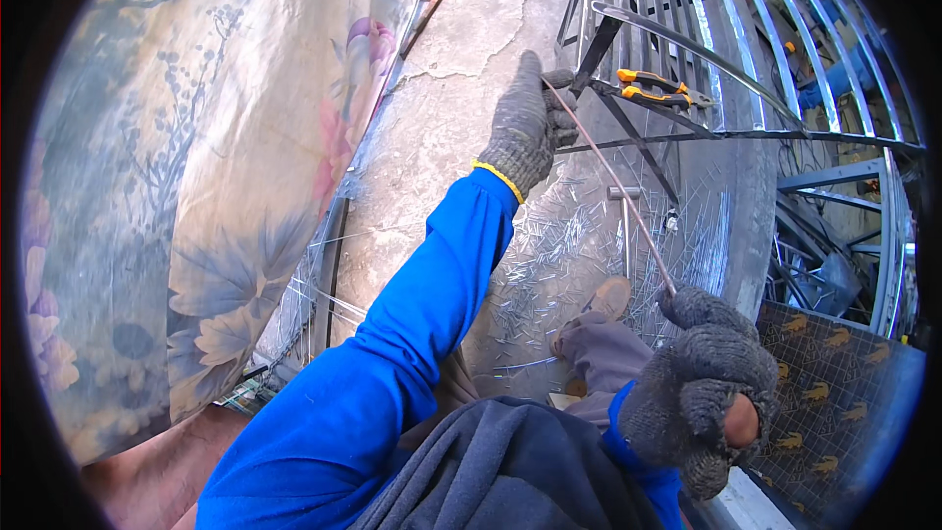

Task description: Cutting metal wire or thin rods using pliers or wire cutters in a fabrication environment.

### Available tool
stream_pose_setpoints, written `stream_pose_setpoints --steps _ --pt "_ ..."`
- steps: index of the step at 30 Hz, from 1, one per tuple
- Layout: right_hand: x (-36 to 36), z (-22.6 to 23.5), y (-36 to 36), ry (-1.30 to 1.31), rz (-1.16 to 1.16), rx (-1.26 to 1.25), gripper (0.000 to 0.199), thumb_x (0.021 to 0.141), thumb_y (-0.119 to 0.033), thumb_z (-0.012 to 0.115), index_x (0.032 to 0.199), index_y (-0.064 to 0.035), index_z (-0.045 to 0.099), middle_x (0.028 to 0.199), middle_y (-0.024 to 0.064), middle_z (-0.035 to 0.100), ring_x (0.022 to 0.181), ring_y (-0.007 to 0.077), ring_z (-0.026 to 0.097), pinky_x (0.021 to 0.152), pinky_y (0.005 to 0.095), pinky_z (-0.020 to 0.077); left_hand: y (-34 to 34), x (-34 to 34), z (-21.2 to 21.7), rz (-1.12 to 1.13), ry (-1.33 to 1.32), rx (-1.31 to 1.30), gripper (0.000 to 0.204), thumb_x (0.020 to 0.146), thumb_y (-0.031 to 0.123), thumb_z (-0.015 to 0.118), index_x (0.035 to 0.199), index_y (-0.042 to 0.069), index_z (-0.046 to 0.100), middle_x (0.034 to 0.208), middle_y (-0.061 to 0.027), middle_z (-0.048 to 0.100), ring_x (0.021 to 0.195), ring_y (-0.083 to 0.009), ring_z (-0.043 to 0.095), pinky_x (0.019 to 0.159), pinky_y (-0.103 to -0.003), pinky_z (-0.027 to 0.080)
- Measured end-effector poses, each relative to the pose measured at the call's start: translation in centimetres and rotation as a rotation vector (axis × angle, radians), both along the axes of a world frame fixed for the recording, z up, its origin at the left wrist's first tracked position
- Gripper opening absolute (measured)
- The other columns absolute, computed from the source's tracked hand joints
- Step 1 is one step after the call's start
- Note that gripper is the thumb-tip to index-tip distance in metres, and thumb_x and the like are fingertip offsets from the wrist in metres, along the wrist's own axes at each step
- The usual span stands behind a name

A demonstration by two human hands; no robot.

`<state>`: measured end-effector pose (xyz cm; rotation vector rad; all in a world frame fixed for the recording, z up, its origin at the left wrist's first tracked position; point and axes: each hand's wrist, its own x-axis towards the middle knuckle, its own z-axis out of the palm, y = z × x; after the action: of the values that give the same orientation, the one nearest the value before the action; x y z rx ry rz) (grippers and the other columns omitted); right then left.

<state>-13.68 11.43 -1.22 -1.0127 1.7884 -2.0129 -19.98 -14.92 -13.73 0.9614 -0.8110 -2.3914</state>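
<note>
Between my hands a thin reddish-brown rod [621,184] runs slantwise, its far end at the left hand and its near end at the right. My left hand [530,118], in a dark grey knitted glove with a yellow-edged cuff, has its thumb stretched out and its fingers curled at the rod's far end. My right hand [702,383], gloved alike, is closed around the near end. A rounded brown patch shows at this glove; I cannot tell whether it is a bare fingertip or a handle's end. Beyond the rod, orange-and-black pliers [655,88] rest on a metal frame [726,49].
Cut metal pieces [545,265] litter the concrete floor [442,69], where a hammer-like tool [626,221] lies. A flowered cloth [226,206] hangs at left. More steel framing [883,226] stands at right, above a dark patterned sheet [814,402]. Part of another person in blue shows behind the frame.
</note>
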Motion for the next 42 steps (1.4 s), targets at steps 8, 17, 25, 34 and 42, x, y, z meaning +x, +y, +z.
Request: stream_pose_setpoints --steps 8,17,25,34,42 --pt "-1.4 0.1 -3.1 0.155 -0.024 -0.194 0.029 0.08 -0.033 0.063 0.089 -0.0057 0.066 0.086 0.0149 0.068 0.084 0.0345 0.068 0.077 0.0522 0.0545 -1.2 0.5 -1.6 0.008 0.239 0.253 0.038 0.101 0.039 0.047 0.11 0.003 0.056 0.058 0.0062 0.046 0.045 -0.007 0.04 0.043 -0.022 0.035" --pt "-3.5 0.1 -1.2 0.317 -0.057 -0.384 0.029 0.075 -0.035 0.068 0.079 -0.0067 0.067 0.079 0.0177 0.067 0.082 0.0409 0.067 0.077 0.0594 0.0533 -0.3 0.9 0.4 -0.145 0.172 0.059 0.032 0.096 0.021 0.053 0.119 -0.001 0.053 0.112 -0.0176 0.067 0.088 -0.0249 0.07 0.075 -0.034 0.061" --pt "-8.0 -0.5 1.4 0.423 0.453 -0.371 0.03 0.072 -0.035 0.07 0.084 -0.008 0.069 0.081 0.02 0.068 0.082 0.0409 0.069 0.076 0.0621 0.0533 0.0 0.6 -0.6 -0.134 0.352 0.028 0.04 0.094 0.011 0.047 0.13 -0.006 0.044 0.117 -0.0255 0.063 0.095 -0.0321 0.069 0.078 -0.04 0.061" --pt "-8.4 0.1 1.7 0.384 0.561 -0.366 0.029 0.071 -0.032 0.07 0.088 -0.009 0.07 0.082 0.0214 0.069 0.084 0.0379 0.07 0.079 0.0633 0.0529 0.2 1.4 -0.3 -0.189 0.403 -0.082 0.032 0.093 0.01 0.046 0.122 -0.003 0.043 0.12 -0.0289 0.06 0.098 -0.0339 0.067 0.085 -0.043 0.058" --pt "-7.0 -1.7 2.4 0.351 0.528 -0.229 0.028 0.074 -0.031 0.067 0.091 -0.0081 0.07 0.085 0.0191 0.069 0.086 0.0351 0.07 0.08 0.0586 0.0533 0.6 0.7 0.6 -0.072 0.321 -0.08 0.028 0.094 0.014 0.05 0.117 -0.002 0.047 0.115 -0.0275 0.062 0.089 -0.0325 0.068 0.079 -0.04 0.059"
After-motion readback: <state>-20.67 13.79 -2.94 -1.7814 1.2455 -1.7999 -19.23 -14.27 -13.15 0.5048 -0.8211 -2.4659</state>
